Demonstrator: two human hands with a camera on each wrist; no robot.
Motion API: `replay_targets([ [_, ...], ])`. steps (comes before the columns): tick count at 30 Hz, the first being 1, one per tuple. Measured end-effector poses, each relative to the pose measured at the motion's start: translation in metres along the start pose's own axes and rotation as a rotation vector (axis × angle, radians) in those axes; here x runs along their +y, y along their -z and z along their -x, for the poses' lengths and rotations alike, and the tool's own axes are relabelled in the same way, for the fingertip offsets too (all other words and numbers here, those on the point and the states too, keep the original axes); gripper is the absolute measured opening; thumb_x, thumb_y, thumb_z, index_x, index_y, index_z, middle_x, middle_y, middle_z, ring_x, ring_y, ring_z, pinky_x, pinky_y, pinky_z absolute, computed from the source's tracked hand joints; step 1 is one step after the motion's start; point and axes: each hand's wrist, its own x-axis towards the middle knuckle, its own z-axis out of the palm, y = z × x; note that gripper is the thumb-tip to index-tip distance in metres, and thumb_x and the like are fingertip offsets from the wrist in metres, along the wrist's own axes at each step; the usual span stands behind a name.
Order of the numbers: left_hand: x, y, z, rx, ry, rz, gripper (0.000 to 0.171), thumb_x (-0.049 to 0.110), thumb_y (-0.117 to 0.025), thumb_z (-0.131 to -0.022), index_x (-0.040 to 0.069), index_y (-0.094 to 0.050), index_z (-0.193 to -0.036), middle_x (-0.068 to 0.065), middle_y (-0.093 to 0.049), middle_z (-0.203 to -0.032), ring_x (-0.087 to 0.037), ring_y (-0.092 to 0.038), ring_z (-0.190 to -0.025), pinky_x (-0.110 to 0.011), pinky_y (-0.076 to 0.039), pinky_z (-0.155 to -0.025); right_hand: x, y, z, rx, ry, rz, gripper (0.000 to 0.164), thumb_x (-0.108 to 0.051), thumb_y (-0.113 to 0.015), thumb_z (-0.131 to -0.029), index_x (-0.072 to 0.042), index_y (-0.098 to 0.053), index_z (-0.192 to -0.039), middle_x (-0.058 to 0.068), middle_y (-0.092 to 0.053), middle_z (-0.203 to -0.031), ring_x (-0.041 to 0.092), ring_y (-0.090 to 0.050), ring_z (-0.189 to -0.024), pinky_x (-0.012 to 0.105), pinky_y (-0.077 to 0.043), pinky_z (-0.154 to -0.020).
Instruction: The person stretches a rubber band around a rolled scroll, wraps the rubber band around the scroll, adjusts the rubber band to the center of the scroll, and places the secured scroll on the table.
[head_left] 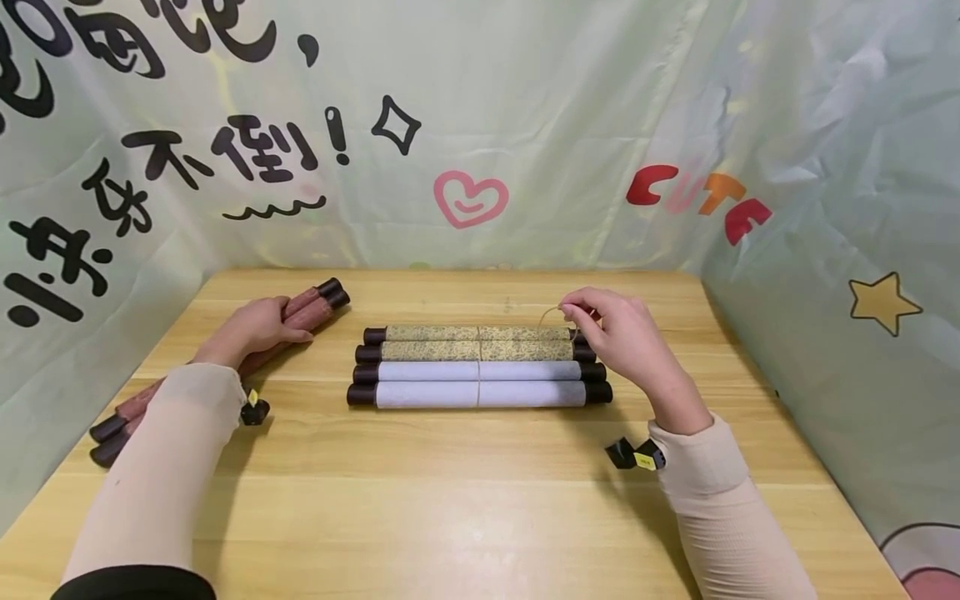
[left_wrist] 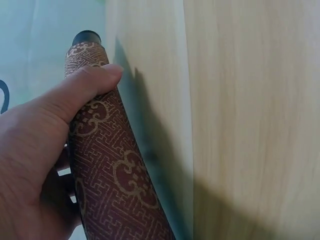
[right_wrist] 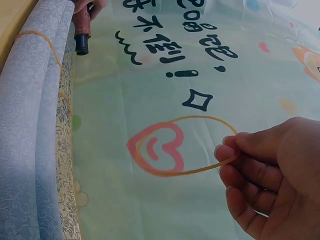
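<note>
At the left of the table, my left hand [head_left: 249, 330] grips a pair of dark-red brocade scrolls [head_left: 310, 317] with black end knobs, lying at a slant. In the left wrist view the thumb lies across the red patterned scroll [left_wrist: 117, 155]. My right hand [head_left: 626, 342] pinches a thin tan rubber band [right_wrist: 192, 172] between thumb and forefinger; it hangs as an open loop. Below and left of that hand lie two yellow patterned scrolls [head_left: 427, 351] and, nearer me, two pale blue-white scrolls [head_left: 427, 394]. Rubber bands circle their middles.
The wooden table [head_left: 465, 508] has printed cloth walls [head_left: 562, 100] at the back and both sides. A small black camera mount sits on each wrist, the right one [head_left: 636, 455] hanging above the wood.
</note>
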Motion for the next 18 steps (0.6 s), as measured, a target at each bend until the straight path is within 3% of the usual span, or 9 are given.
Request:
replay_targets([
  [7,0.016,0.005,0.002,0.064,-0.060,0.053,0.065,0.050,-0.078,-0.078,0.001,-0.054,-0.114,-0.016,-0.061,-0.094,-0.034,-0.056,-0.084,-0.051,-0.044,-0.076,0.000,0.000,0.000,0.009,0.010,0.013,0.013,-0.011,-0.061,-0.097,-0.007,-0.072,-0.102,0.004,-0.071,-0.093,0.016,-0.060,-0.069,0.037,-0.050,-0.066],
  [18,0.046,0.014,0.004,0.116,-0.156,0.032,0.061,0.041,-0.081,-0.078,0.002,-0.056,-0.118,-0.015,-0.061,-0.095,-0.033,-0.057,-0.087,-0.051,-0.044,-0.077,-0.003,0.000,-0.001,-0.069,-0.035,-0.002,0.015,-0.013,-0.061,-0.097,-0.008,-0.070,-0.107,0.003,-0.071,-0.096,0.023,-0.067,-0.082,0.040,-0.054,-0.066],
])
